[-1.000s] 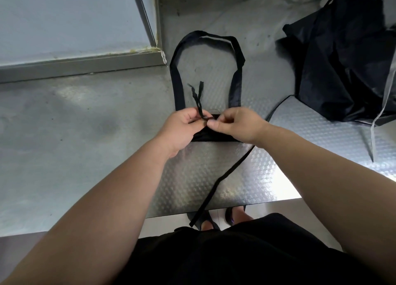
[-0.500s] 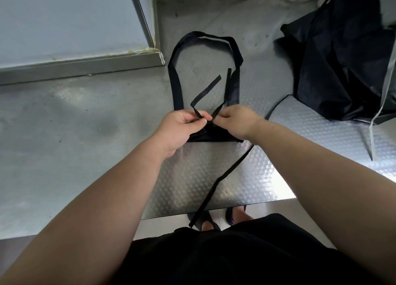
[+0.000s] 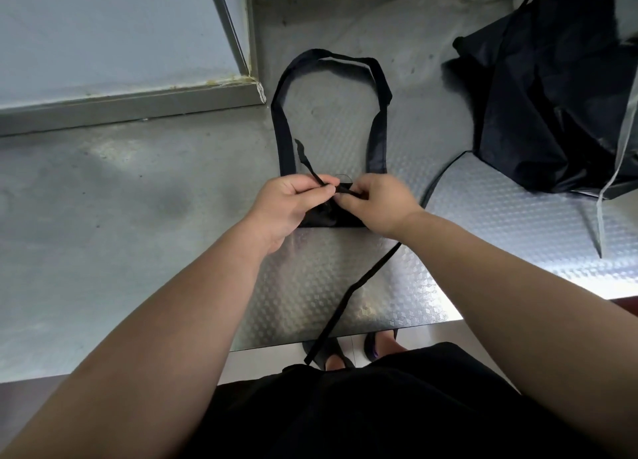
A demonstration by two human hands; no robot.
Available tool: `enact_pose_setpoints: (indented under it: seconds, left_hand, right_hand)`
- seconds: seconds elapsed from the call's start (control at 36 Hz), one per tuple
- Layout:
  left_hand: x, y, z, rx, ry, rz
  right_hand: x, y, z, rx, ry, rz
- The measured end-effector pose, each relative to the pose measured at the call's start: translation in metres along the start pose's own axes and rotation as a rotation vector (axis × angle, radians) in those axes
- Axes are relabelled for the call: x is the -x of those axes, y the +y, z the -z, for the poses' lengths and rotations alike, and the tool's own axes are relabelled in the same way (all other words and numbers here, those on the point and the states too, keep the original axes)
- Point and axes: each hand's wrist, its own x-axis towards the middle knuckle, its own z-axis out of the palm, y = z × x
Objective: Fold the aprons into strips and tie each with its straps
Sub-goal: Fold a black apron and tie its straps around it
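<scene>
A black apron folded into a short strip (image 3: pixel 333 217) lies on the metal table (image 3: pixel 145 237), mostly hidden under my hands. Its neck loop (image 3: pixel 280 123) spreads out flat beyond it. My left hand (image 3: pixel 291 203) pinches a thin black strap (image 3: pixel 305 161) whose free end sticks up and away. My right hand (image 3: pixel 376 203) pinches the other strap end close beside it, over the strip. Another long strap (image 3: pixel 359 286) trails from under my right wrist over the table's near edge.
A heap of unfolded black aprons (image 3: pixel 552 89) sits at the far right, with a grey strap (image 3: pixel 611 189) hanging from it. A raised pale panel with a metal rim (image 3: pixel 131 103) fills the far left. My sandalled feet (image 3: pixel 352 351) show below the table edge.
The two strap ends that stood apart above my hands have been drawn in. Only one short end now sticks up by my left hand, and my hands sit closer together.
</scene>
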Motion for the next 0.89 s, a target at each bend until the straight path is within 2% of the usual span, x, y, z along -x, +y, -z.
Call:
enact_pose_setpoints:
  seconds: [0.08, 0.17, 0.39, 0.5, 0.56, 0.69, 0.78, 0.89]
  left_hand:
    - [0.001, 0.001, 0.0, -0.001, -0.002, -0.006]
    - [0.002, 0.002, 0.0, 0.006, -0.013, -0.004]
    - [0.002, 0.001, 0.001, 0.013, -0.017, -0.012]
    - [0.003, -0.001, 0.0, 0.001, -0.029, -0.016]
    - [0.004, -0.001, -0.002, -0.019, -0.021, -0.021]
    - [0.005, -0.005, -0.003, -0.028, 0.096, -0.041]
    - [0.007, -0.012, -0.009, -0.071, 0.194, -0.113]
    - [0.008, -0.022, -0.018, -0.233, 0.384, -0.273]
  right_hand:
    - [-0.004, -0.005, -0.002, 0.101, 0.002, 0.002]
    - [-0.006, -0.007, 0.0, 0.053, -0.022, -0.022]
    - [-0.003, -0.007, 0.022, -0.509, -0.255, -0.157]
    - [0.0, -0.009, 0.024, -0.709, -0.292, -0.172]
    - [0.001, -0.007, 0.02, -0.815, -0.231, -0.158]
    - [0.003, 0.012, 0.008, -1.067, 0.128, -0.199]
    - [0.007, 0.019, 0.0, -0.928, 0.25, -0.179]
    - [0.011, 0.019, -0.009, -0.495, 0.26, -0.04]
